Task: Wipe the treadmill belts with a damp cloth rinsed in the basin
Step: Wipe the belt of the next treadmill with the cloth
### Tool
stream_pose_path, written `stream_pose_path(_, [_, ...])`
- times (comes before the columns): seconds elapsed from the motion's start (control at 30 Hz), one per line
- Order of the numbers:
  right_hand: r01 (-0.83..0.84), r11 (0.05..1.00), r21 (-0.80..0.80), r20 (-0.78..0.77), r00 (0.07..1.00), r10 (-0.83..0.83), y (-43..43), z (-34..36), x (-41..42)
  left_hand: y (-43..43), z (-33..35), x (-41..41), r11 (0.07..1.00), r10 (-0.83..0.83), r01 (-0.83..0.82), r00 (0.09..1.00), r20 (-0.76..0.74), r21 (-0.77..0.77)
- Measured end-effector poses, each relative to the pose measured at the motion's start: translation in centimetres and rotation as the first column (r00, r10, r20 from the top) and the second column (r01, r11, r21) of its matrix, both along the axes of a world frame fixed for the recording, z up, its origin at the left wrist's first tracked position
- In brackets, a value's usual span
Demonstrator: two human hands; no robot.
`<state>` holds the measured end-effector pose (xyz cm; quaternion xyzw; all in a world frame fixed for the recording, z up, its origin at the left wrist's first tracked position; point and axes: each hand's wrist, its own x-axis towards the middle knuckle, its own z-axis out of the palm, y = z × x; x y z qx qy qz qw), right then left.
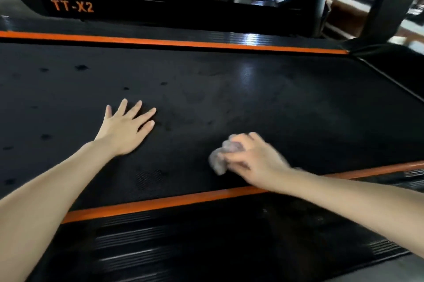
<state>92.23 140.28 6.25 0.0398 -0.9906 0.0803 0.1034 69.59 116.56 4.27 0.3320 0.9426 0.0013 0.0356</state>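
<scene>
On the left of the belt (263,98) the left hand (127,130) lies flat, fingers (146,114) spread apart. Further right on the belt, near its orange stripe (160,204), the right hand (254,162) has its fingers curled around a grey cloth (220,157), which is blurred and seems pressed to the belt.

Dim indoor light; a glare patch on the belt (246,75); the right hand (259,162) motion-blurred; edges bowed.

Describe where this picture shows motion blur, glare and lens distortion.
Head view: the right hand and its grey cloth are smeared by motion, the left hand is sharp; glare glints on the belt; the wide lens bends the orange trim.
</scene>
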Motion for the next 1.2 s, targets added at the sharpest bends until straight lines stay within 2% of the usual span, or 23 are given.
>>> stream_pose_path(0.07, [-0.193,0.981,-0.002,0.037,0.98,0.193,-4.8,-0.2,-3.2,-0.3,-0.5,-0.7,1.0,-0.009,0.009,1.0,0.02,0.018])
stream_pose_path(0.13, [-0.303,0.953,0.025,0.067,0.951,0.3,-7.3,-0.1,-5.7,-0.4,-0.9,-0.9,1.0,-0.03,0.03,0.999,0.015,0.009])
stream_pose_path(0.2, [-0.322,0.937,0.137,0.034,0.947,0.32,-5.9,-0.6,-6.6,-0.3,-1.1,-0.9,0.999,-0.039,0.039,0.999,0.007,0.013])
stream_pose_path(0.23, [-0.275,0.938,0.21,0.001,0.96,0.281,-3.9,-1.0,-6.7,-0.3,-1.2,-0.9,0.999,-0.036,0.036,0.999,-0.002,0.013])
stream_pose_path(0.27, [-0.167,0.952,0.256,-0.042,0.982,0.183,-1.4,-1.3,-6.8,-0.3,-1.2,-1.0,0.999,-0.034,0.034,0.999,-0.014,0.002])
stream_pose_path(0.33, [0.206,0.942,0.263,-0.12,0.976,-0.18,4.0,-1.0,-7.4,-0.3,-1.3,-1.0,0.999,-0.036,0.035,0.999,-0.032,-0.016])
stream_pose_path(0.4, [0.574,0.796,0.192,-0.022,0.813,-0.581,7.6,-0.4,-8.6,-0.3,-1.6,-0.9,1.0,-0.031,0.031,0.999,-0.033,-0.005])
stream_pose_path(0.43, [0.651,0.735,0.191,0.012,0.747,-0.665,7.6,-0.2,-9.4,-0.2,-1.6,-0.9,1.0,-0.029,0.029,0.999,-0.032,0.0])
stream_pose_path(0.47, [0.645,0.737,0.2,0.008,0.751,-0.66,6.4,-0.1,-10.4,-0.2,-1.6,-0.9,1.0,-0.025,0.025,0.999,-0.031,0.003])
stream_pose_path(0.5, [0.572,0.795,0.203,-0.012,0.813,-0.582,4.4,-0.3,-11.1,-0.2,-1.5,-0.9,1.0,-0.019,0.019,0.999,-0.027,0.002])
stream_pose_path(0.57, [0.28,0.948,0.15,-0.088,0.959,-0.269,-1.4,-0.9,-11.4,-0.1,-1.2,-1.1,1.0,-0.004,0.004,1.0,-0.012,-0.002])
stream_pose_path(0.6, [0.105,0.988,0.117,-0.095,0.991,-0.094,-4.2,-1.2,-10.8,0.1,-1.0,-1.1,1.0,0.004,-0.004,1.0,0.005,0.002])
stream_pose_path(0.67, [-0.201,0.977,0.069,-0.059,0.977,0.205,-8.0,-1.3,-9.2,0.8,-0.6,-1.5,0.999,0.03,-0.031,0.999,0.042,0.035])
stream_pose_path(0.77, [-0.411,0.904,0.115,-0.034,0.908,0.417,-6.6,-0.7,-9.9,2.4,-0.1,-2.9,0.996,0.068,-0.07,0.997,0.028,0.063])
stream_pose_path(0.8, [-0.394,0.903,0.172,-0.021,0.915,0.404,-4.8,-0.7,-10.7,2.8,0.0,-3.5,0.993,0.089,-0.091,0.996,0.019,0.075])
stream_pose_path(0.83, [-0.292,0.937,0.191,-0.034,0.952,0.303,-2.5,-0.8,-11.7,2.9,-0.1,-3.8,0.989,0.112,-0.113,0.994,0.01,0.096])
stream_pose_path(0.9, [0.094,0.985,0.146,-0.114,0.99,-0.078,3.3,-0.2,-13.6,2.9,-0.7,-3.9,0.978,0.15,-0.145,0.989,-0.017,0.15])
stream_pose_path(0.97, [0.486,0.871,0.075,-0.054,0.874,-0.483,8.0,0.3,-14.7,2.8,-1.2,-3.1,0.969,0.161,-0.148,0.985,-0.056,0.197])
stream_pose_path(1.0, [0.556,0.823,0.116,-0.029,0.83,-0.557,8.7,0.6,-15.5,2.8,-1.3,-2.9,0.967,0.166,-0.147,0.983,-0.075,0.21])
stream_pose_path(1.03, [0.561,0.809,0.179,-0.022,0.824,-0.566,8.1,0.9,-16.3,2.9,-1.2,-2.8,0.966,0.168,-0.147,0.982,-0.082,0.212])
stream_pose_path(1.1, [0.427,0.884,0.189,-0.041,0.903,-0.428,3.8,0.9,-17.2,3.0,-1.1,-2.9,0.967,0.17,-0.153,0.983,-0.069,0.204])
stream_pose_path(1.17, [0.179,0.978,0.109,-0.079,0.982,-0.171,-2.4,-0.2,-15.7,3.0,-0.9,-3.1,0.967,0.178,-0.161,0.981,-0.073,0.197])
stream_pose_path(1.2, [0.027,0.999,0.041,-0.038,0.999,-0.025,-5.3,-0.4,-13.9,3.0,-0.9,-3.0,0.967,0.179,-0.162,0.981,-0.077,0.195])
